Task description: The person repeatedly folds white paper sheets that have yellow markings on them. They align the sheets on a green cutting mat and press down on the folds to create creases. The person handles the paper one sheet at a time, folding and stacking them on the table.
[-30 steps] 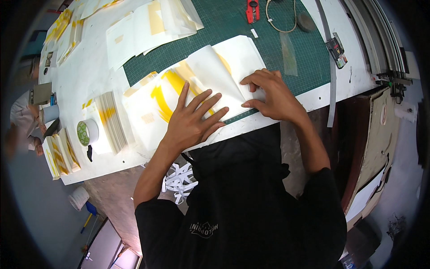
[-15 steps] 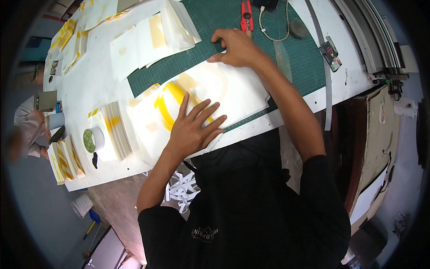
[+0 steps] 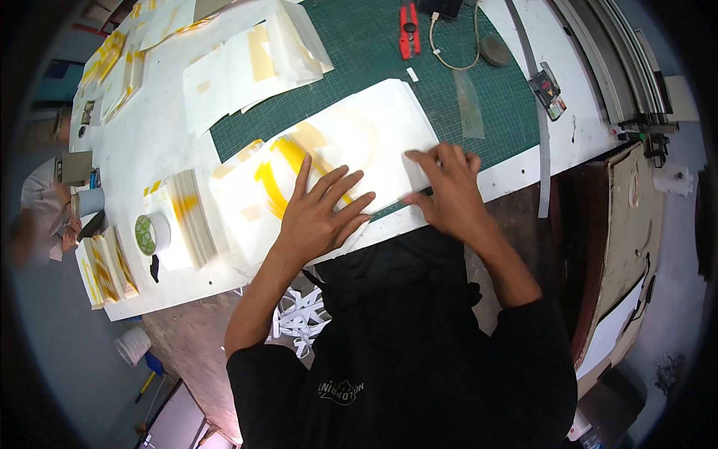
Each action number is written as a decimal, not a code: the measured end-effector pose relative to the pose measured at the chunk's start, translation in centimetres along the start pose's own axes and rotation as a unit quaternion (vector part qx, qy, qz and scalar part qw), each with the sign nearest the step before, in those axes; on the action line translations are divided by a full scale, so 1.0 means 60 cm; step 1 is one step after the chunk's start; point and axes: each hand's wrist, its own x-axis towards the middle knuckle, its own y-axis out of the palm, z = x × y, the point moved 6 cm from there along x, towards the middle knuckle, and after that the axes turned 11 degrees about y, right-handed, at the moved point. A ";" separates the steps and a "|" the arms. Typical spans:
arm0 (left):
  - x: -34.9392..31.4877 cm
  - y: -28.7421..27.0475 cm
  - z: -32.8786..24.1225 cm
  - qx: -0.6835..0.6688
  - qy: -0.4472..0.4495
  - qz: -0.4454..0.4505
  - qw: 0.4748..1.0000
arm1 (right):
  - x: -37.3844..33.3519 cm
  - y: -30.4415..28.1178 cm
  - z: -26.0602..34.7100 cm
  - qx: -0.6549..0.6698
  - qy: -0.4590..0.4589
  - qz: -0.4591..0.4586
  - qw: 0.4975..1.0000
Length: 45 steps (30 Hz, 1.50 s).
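1. White table [image 3: 123, 183]: near edge close to the paper [image 3: 393, 135]; a pull could drag sheets over
2. Green mat [image 3: 351, 41]: under the paper's right part; sheets may bow at its edge
3. The paper: yellow-marked, across table and mat; likely creases if the hands pull unevenly
4. Left hand [image 3: 318, 209]: flat, fingers spread on the paper, gripping nothing; uneven pressure could skew it
5. Right hand [image 3: 452, 191]: half curled, thumb and forefinger apart at the near right corner; cannot tell if a sheet is held; hard pinch might dent it
6. Red cutter [image 3: 409, 34]: on the mat, beyond the paper; a wide reach could knock it
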 end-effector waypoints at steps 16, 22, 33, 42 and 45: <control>-0.045 -0.018 0.010 -0.019 -0.004 -0.162 0.987 | -0.043 0.041 0.113 0.271 0.035 -0.154 0.950; -0.100 -0.024 0.011 0.077 0.005 -0.367 0.927 | -0.092 0.057 0.195 0.175 -0.149 -0.114 0.967; -0.055 -0.046 0.012 0.024 -0.019 -0.231 0.972 | -0.064 0.044 0.068 0.155 -0.017 -0.234 0.960; -0.041 -0.040 0.010 0.039 -0.033 -0.235 0.971 | -0.040 0.027 0.027 -0.059 0.103 -0.261 0.958; -0.039 -0.042 0.010 0.038 -0.037 -0.232 0.971 | -0.043 0.026 0.038 -0.046 0.089 -0.276 0.956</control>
